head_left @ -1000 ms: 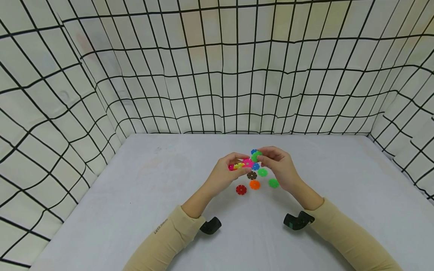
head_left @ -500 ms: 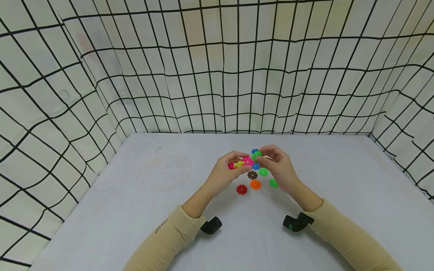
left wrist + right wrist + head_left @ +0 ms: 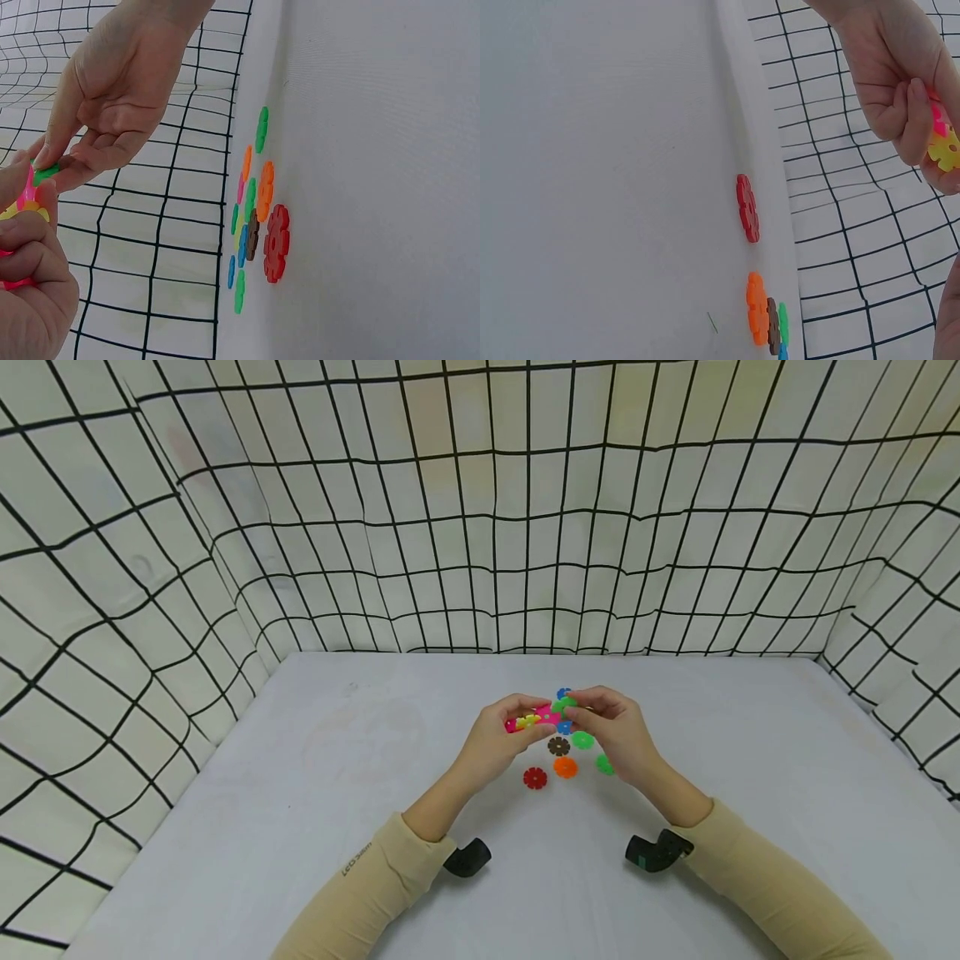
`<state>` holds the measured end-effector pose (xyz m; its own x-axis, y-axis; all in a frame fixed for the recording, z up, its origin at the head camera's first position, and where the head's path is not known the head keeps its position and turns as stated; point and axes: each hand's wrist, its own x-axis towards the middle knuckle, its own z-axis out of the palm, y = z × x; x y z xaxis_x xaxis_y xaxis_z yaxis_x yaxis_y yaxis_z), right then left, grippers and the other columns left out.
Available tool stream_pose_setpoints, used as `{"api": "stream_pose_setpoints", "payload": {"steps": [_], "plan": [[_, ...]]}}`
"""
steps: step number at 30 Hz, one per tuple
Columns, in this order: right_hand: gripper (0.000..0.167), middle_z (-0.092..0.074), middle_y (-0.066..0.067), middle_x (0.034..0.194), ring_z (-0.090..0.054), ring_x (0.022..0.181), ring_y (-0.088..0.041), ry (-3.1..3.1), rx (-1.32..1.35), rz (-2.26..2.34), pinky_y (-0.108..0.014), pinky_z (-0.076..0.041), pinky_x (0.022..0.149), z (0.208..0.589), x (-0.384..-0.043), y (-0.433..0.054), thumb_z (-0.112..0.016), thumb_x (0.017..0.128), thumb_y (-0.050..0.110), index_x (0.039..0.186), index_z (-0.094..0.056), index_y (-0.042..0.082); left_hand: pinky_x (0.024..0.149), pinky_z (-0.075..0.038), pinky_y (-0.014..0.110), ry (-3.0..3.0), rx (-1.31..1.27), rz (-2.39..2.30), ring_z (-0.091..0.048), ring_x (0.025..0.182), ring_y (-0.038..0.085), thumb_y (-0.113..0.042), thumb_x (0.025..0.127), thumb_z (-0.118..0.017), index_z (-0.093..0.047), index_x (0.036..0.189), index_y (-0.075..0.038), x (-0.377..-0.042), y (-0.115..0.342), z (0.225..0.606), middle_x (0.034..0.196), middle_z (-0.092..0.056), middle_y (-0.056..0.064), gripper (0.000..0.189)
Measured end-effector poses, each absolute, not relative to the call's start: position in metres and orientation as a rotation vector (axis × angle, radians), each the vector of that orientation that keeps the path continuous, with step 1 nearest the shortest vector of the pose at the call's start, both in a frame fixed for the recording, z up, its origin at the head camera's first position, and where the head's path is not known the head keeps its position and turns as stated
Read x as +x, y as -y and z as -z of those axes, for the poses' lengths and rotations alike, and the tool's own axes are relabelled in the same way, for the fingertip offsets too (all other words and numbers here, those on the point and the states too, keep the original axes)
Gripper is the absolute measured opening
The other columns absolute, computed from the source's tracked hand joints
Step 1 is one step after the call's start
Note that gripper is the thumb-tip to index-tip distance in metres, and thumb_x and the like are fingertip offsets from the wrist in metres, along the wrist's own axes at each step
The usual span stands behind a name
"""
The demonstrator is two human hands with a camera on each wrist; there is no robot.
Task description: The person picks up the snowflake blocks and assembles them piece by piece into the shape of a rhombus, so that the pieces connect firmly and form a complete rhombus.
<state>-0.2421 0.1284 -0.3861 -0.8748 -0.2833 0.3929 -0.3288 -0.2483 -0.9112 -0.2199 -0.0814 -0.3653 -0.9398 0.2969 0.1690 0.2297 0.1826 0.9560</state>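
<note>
My left hand (image 3: 491, 739) grips a short row of joined plastic snowflake discs, with a yellow disc (image 3: 945, 150) between a pink disc (image 3: 549, 716) and a darker pink one (image 3: 512, 726). My right hand (image 3: 624, 731) pinches a green snowflake disc (image 3: 46, 173) between thumb and fingers, its edge right at the pink disc's edge. Both hands are raised above the table, fingertips close together. In the left wrist view, fingers partly cover the row. Only a sliver of my right hand appears in the right wrist view.
On the white table (image 3: 360, 760) below lie loose discs: a red disc (image 3: 535, 777), an orange disc (image 3: 566, 767), a brown disc (image 3: 558, 746), plus several green, blue and other ones. A black-grid white wall (image 3: 480, 543) encloses the table. Black curved mounts (image 3: 468, 858) sit by both cuffs.
The pinched green disc has tilted from nearly face-on and shifted slightly left, against the pink disc. My left hand has stayed almost still.
</note>
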Motion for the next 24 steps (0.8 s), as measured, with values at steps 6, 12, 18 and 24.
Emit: {"api": "stream_pose_setpoints", "payload": {"steps": [6,12,18,24], "plan": [[0.038,-0.069,0.003,0.094,-0.068,0.079,-0.014,1.982,0.732,-2.275,-0.023,-0.057,0.079,0.387,-0.2433,-0.1316,-0.059,0.099,-0.008,0.101,-0.076,0.027,0.081,-0.056,0.029,-2.389,0.527,-1.874,-0.061,0.099,0.022,-0.019,0.096,-0.075,-0.067,0.129,-0.008,-0.2182,0.0815,0.3629,0.115,-0.067,0.006,0.036],[0.038,-0.069,0.003,0.095,-0.067,0.08,-0.012,1.989,0.721,-2.258,-0.023,-0.057,0.08,0.3861,-0.2436,-0.1316,-0.06,0.099,-0.007,0.101,-0.076,0.027,0.081,-0.056,0.029,-2.391,0.534,-1.879,-0.061,0.099,0.023,-0.02,0.096,-0.074,-0.067,0.129,-0.008,-0.2187,0.0816,0.3636,0.117,-0.067,0.007,0.035],[0.036,-0.07,0.003,0.093,-0.069,0.08,-0.012,2.004,0.707,-2.266,-0.024,-0.058,0.079,0.3851,-0.2427,-0.1298,-0.061,0.099,-0.007,0.101,-0.076,0.027,0.083,-0.056,0.03,-2.391,0.513,-1.884,-0.061,0.102,0.023,-0.021,0.096,-0.075,-0.067,0.128,-0.009,-0.2189,0.0823,0.3644,0.117,-0.067,0.006,0.035],[0.034,-0.072,0.004,0.093,-0.07,0.083,-0.011,2.049,0.737,-2.248,-0.025,-0.058,0.081,0.3852,-0.243,-0.1314,-0.061,0.099,-0.005,0.103,-0.075,0.026,0.081,-0.057,0.037,-2.405,0.492,-1.86,-0.062,0.092,0.021,-0.022,0.094,-0.077,-0.067,0.127,-0.009,-0.2206,0.0825,0.366,0.111,-0.067,0.006,0.037]]}}
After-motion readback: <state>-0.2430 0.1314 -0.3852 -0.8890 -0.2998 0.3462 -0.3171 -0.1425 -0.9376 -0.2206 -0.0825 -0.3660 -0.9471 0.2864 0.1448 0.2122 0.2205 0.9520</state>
